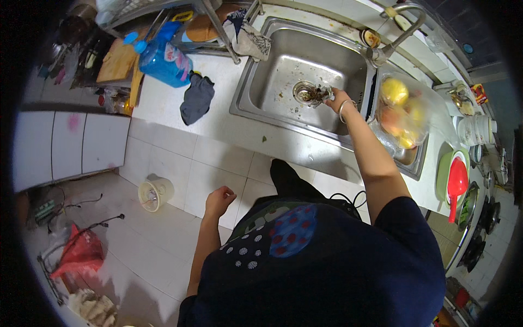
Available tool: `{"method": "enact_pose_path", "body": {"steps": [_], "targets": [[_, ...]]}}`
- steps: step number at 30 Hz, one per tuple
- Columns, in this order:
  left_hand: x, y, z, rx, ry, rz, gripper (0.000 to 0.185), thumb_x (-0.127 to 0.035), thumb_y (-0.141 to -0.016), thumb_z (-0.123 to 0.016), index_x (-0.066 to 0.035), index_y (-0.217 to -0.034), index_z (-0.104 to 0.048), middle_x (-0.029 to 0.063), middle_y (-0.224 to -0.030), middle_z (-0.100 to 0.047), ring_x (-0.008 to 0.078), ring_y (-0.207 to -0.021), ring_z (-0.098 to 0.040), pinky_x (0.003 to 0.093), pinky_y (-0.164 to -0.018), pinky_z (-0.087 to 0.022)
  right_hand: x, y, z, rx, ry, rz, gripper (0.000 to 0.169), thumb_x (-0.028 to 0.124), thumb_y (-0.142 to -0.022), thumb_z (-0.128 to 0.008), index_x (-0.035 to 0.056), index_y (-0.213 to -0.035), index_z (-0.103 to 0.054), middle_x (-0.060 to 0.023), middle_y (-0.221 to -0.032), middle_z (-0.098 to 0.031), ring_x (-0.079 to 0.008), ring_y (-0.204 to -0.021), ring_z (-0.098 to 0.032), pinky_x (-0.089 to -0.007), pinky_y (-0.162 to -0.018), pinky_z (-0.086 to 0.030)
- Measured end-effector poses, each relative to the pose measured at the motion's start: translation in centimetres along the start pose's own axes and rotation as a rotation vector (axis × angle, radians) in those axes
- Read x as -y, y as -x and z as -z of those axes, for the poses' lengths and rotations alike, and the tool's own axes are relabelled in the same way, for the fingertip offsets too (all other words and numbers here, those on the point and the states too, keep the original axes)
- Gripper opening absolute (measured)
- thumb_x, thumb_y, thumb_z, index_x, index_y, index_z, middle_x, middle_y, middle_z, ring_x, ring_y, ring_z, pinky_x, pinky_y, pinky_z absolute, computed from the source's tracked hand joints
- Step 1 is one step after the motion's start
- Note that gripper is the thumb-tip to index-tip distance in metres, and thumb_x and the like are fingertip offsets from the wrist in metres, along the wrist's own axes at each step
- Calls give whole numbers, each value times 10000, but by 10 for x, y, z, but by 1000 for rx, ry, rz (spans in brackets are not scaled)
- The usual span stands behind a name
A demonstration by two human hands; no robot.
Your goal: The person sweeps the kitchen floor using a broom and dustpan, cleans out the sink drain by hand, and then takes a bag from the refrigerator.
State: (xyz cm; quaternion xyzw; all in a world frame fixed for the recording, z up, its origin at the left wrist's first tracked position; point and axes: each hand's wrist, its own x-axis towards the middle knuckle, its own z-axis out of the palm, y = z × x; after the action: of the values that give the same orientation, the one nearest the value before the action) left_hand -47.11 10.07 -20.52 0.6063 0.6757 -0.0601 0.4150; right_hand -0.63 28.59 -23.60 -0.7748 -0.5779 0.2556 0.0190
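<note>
My right hand (340,100), with a bangle at the wrist, reaches into the stainless steel sink (273,98). Its fingers close on a dark, wet clump of scraps (320,95), its exact makeup unclear, beside the drain strainer (303,92). Small bits of debris lie scattered on the basin floor around the drain. My left hand (220,200) hangs low beside my body, away from the counter, its fingers curled and no object visible in it.
A plastic bag of yellow and reddish fruit (398,110) covers the small side basin. The faucet (382,53) rises behind the sink. On the counter's left are a dark cloth (197,98) and a blue liquid jug (165,65). A bin (155,194) stands on the floor.
</note>
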Motion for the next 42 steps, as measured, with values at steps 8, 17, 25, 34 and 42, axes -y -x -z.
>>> {"method": "enact_pose_path", "body": {"steps": [8, 17, 25, 34, 42], "targets": [[28, -37, 24, 135, -71, 77, 234, -336, -740, -616, -112, -806, -613, 78, -683, -619, 256, -671, -596, 369, -608, -458, -51, -88, -80, 150, -95, -541, 671, 319, -717, -657, 88, -1270, -356, -183, -1286, -380, -343, -1182, -393, -398, -965, -367], [42, -76, 33, 345, -116, 79, 245, -341, -734, -625, -107, -804, -615, 81, -704, -621, 251, -679, -599, 364, -611, -470, -19, -117, -96, 35, -78, -809, 653, 379, -697, -683, 149, -1245, -412, -129, -1276, -372, -312, -1137, -444, -400, -919, -417], [57, -105, 61, 262, -47, 51, 260, -335, -733, -621, -86, -809, -618, 88, -676, -615, 235, -646, -595, 348, -596, -465, 14, -133, -136, 96, -185, -280, 468, 227, -745, -604, 68, -1169, -485, -188, -1118, -521, -330, -1081, -490, -371, -922, -402], [60, -101, 60, 315, -52, 135, 269, -338, -740, -616, -82, -822, -611, 71, -644, -609, 216, -619, -593, 339, -593, -462, -79, -142, -114, -46, 199, -672, 390, 224, -828, -476, 46, -1176, -493, -114, -1152, -525, -251, -1109, -482, -372, -875, -433], [54, -108, 52, 330, 9, 87, 255, -317, -746, -627, -73, -813, -596, 57, -633, -602, 161, -563, -577, 308, -551, -465, -1, -139, -115, 74, -88, -208, 285, 211, -823, -480, 33, -1028, -565, -217, -1092, -520, -327, -1064, -490, -355, -896, -416]]}}
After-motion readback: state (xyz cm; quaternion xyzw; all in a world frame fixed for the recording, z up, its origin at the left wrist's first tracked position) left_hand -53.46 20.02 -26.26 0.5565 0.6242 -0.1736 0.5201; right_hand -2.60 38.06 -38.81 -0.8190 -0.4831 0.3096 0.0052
